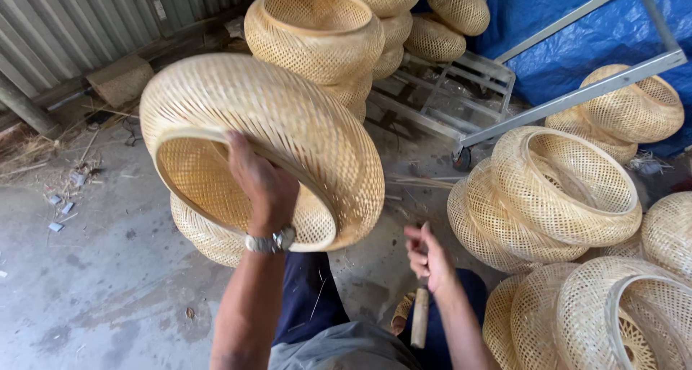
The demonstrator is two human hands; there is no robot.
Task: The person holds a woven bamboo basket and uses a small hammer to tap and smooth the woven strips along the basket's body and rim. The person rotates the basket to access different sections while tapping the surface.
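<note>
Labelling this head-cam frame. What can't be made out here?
- Tool in right hand: only a wooden handle shows; the working end is hidden by the hand.
- Left hand fingers: curled inside the rim of the woven bamboo basket, out of sight.
- Basket below it: mostly covered by the held one.
- Baskets at lower right: cut off by the frame edge.
- Debris on floor at left: too small to identify.

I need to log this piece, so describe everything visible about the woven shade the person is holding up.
The woven shade is a round, doughnut-like shell of pale bamboo-like strips in open lattice, with a smooth band rimming its wide opening. It is lifted and tilted, opening toward the camera. The left hand grips the rim, fingers inside. Another similar shade sits just beneath it.
</note>
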